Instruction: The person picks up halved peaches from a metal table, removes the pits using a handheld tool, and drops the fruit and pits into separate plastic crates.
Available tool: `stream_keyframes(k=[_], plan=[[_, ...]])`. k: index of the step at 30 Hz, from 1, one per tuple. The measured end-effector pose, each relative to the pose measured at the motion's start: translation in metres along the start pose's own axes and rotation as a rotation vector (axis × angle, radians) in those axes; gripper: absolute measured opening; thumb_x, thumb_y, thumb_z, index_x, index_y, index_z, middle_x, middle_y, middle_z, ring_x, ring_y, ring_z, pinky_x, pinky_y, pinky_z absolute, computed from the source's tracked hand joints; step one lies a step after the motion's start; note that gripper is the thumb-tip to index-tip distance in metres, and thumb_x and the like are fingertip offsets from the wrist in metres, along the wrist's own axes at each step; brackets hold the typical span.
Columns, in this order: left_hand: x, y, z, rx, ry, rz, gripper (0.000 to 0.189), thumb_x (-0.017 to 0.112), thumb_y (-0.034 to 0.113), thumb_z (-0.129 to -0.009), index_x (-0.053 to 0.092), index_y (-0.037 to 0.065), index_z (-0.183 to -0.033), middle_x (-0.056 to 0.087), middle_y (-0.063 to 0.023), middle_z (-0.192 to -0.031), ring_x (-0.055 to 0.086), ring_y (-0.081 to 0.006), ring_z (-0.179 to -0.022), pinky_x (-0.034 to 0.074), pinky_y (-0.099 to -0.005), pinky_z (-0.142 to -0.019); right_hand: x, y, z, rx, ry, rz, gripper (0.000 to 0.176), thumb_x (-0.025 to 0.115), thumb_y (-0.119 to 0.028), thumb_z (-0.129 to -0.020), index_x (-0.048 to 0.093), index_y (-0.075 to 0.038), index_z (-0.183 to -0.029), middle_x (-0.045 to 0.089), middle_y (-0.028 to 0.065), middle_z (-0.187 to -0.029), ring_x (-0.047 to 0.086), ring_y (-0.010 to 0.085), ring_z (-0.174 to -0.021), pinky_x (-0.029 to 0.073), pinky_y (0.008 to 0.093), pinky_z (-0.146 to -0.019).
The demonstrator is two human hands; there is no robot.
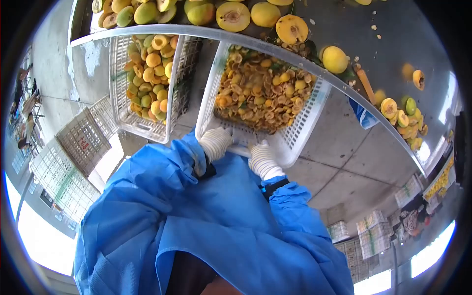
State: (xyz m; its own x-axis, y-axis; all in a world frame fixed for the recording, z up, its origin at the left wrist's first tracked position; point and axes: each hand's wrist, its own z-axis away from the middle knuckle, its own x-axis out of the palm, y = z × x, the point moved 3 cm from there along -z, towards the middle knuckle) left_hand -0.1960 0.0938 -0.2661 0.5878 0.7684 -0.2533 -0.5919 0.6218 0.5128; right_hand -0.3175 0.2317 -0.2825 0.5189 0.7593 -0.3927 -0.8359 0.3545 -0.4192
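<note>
At 9 o'clock, stacked mesh crates (83, 140) on the floor, approx. level w/ the hands. Next, btwn 10 & 11, a white fruit crate (142, 132) full of yellow-orange & greenish fruit, long axis approx. 12–6. Then L hand (216, 141), striped glove, fingers curled on the near rim of the scrap crate, close to its L corner. The scrap crate (291, 147) sits btwn 12 & 1, just in front of the body: white, slotted, holding cut fruit pieces (265, 91); near rim faces approx. 6, side walls run out twd 12–1, far end hidden under the table edge, so can't tell which way is its long axis. R hand (265, 160), same glove type, also gripping the near rim, nr the R corner; fingertips partly hidden. Metal worktable (354, 29) arcs from 11 thru 12 to 3, w/ whole & halved fruit (233, 16) along it. Blue-white bag (363, 115) below its edge, btwn 2 & 3. More stacked crates (373, 233) at 4, well apart.
</note>
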Motion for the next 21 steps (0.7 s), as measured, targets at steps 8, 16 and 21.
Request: stream_keyframes(k=[8,16,21], plan=[[0.019,-0.019,-0.029,-0.018,0.004,0.055,0.047,0.064,0.004,-0.077,0.064,0.018,-0.122,0.062,-0.0106,-0.122,0.063,-0.0333,-0.109,0.052,-0.0441,-0.093,0.01,0.01,-0.028,0.033,-0.068,-0.015,0.033,0.063,-0.016,-0.081,0.068,-0.009,-0.113,0.07,0.0177,-0.109,0.061,0.0355,-0.109,0.051,0.042,-0.094],[-0.058,-0.059,-0.089,-0.111,0.301,0.049,0.039,0.059,0.007,-0.084,0.069,0.022,-0.118,0.067,-0.0088,-0.115,0.063,-0.0325,-0.112,0.051,-0.0426,-0.093,-0.048,0.056,-0.111,0.191,0.072,0.012,0.029,0.061,-0.015,-0.083,0.069,-0.015,-0.111,0.069,0.0139,-0.113,0.058,0.033,-0.117,0.051,0.0454,-0.091],[-0.11,-0.069,-0.121,-0.29,0.193,0.138,0.044,0.062,0.009,-0.084,0.065,0.02,-0.126,0.063,-0.0089,-0.127,0.06,-0.0332,-0.118,0.049,-0.0424,-0.099,-0.114,0.061,-0.118,0.236,0.151,-0.043,0.042,0.063,-0.015,-0.081,0.064,-0.019,-0.123,0.063,0.0184,-0.125,0.054,0.034,-0.123,0.046,0.0469,-0.099]])
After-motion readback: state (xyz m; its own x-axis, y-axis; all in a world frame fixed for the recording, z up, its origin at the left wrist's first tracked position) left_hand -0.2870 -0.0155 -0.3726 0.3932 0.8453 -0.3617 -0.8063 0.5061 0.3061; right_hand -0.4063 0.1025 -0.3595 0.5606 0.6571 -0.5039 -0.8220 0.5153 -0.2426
